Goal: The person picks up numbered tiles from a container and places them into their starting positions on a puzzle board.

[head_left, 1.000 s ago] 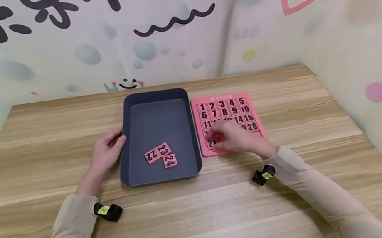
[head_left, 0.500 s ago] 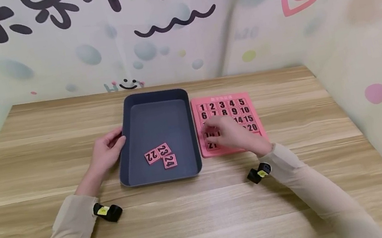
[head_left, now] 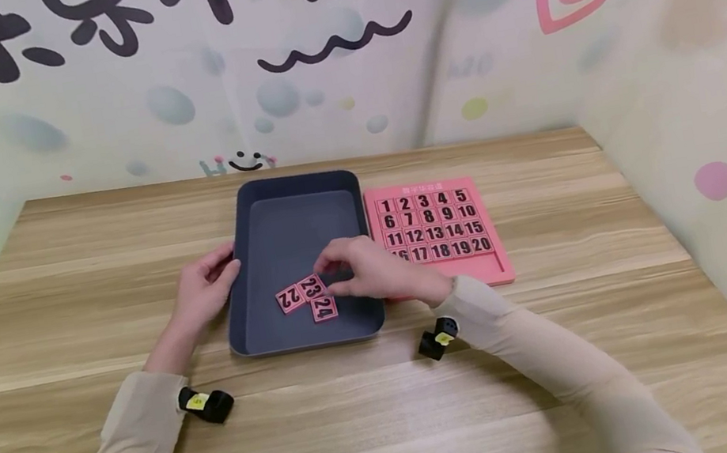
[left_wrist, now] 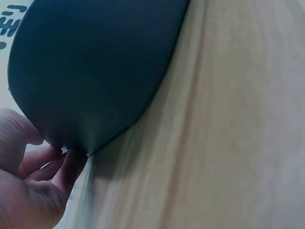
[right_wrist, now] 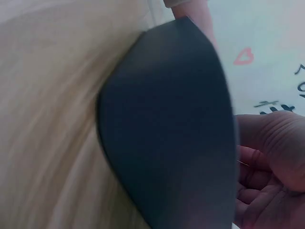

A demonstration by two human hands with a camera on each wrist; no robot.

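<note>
A dark blue-grey tray [head_left: 306, 228] stands on the table, and my left hand [head_left: 201, 290] holds its left side by the rim. In the left wrist view, the left thumb and fingers meet the tray wall [left_wrist: 95, 71]. Inside the tray lie number tiles: tile 22 [head_left: 289, 298], tile 23 [head_left: 310, 287] and tile 24 [head_left: 324, 309]. My right hand [head_left: 374, 269] reaches over the right rim, thumb and forefinger parted at the right side of tile 23. In the right wrist view the tray wall hides the fingertips. A pink number board [head_left: 435, 222] lies right of the tray.
The board carries rows of tiles from 1 to 20; its bottom row is partly covered by the right hand and wrist. Wood-grain table [head_left: 367, 418] extends around the tray. A printed wall [head_left: 174, 130] stands behind it.
My right hand has moved left from the number board into the tray, beside tile 23. The board's lower right part is uncovered. My left hand and the tray have stayed put.
</note>
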